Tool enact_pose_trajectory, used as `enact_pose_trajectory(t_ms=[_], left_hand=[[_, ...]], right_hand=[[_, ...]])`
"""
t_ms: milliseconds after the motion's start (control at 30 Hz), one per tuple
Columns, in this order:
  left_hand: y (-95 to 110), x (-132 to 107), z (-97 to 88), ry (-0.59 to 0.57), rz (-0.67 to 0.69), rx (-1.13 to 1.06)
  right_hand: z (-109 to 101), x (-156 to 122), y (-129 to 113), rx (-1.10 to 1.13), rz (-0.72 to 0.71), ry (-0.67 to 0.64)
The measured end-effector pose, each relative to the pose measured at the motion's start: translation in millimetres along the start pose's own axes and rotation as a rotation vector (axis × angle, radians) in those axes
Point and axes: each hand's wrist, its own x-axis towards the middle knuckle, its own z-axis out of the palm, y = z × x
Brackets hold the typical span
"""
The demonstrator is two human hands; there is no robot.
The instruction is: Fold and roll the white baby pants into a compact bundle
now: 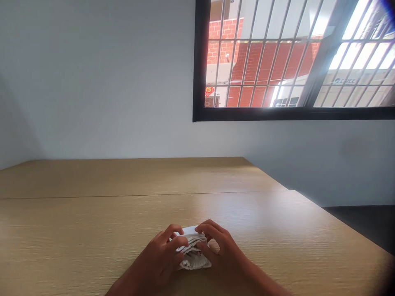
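A folded white ribbed cloth, possibly a sock (194,258), lies on the wooden table (92,218) near its front edge. My left hand (159,255) curls over its left side, with the fingers pressing on the top fold. My right hand (220,255) grips the right side, with the fingertips on the upper fold. The two hands nearly meet above the cloth and hide part of it. A smoother white band shows along its top edge.
The light wood-grain tabletop has a straight seam running across it, and its right edge drops to a dark floor. A grey wall stands behind it. A black-framed, barred window at upper right looks onto a red brick wall.
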Motion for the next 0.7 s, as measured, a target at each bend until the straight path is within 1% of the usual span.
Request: enact_pose_trajectory(t_ms=[133,267,367,500,633,700], left_hand=[[9.4,1.4,-0.9,-0.032,-0.028,0.005],[13.3,2.0,-2.4,-0.023,-0.076,-0.058],[12.0,3.4,-2.4,-0.012,-0.078,-0.060],[11.3,4.3,-1.0,-0.004,-0.075,-0.040],[9.4,1.4,1.0,-0.005,-0.108,0.008],[5.5,-0.7,2.8,0.006,-0.085,0.045]], right_hand=[[1.5,-3.0,0.6,-0.023,-0.088,-0.011],[2.7,-3.8,0.4,-0.083,-0.090,-0.004],[3.1,-3.0,1.5,-0.120,-0.105,-0.050],[4.5,-3.2,2.5,-0.160,-0.059,-0.111],[6.1,-3.5,0.3,-0.194,-0.021,-0.086],[6.1,-2.6,-1.2,-0.193,-0.016,-0.067]])
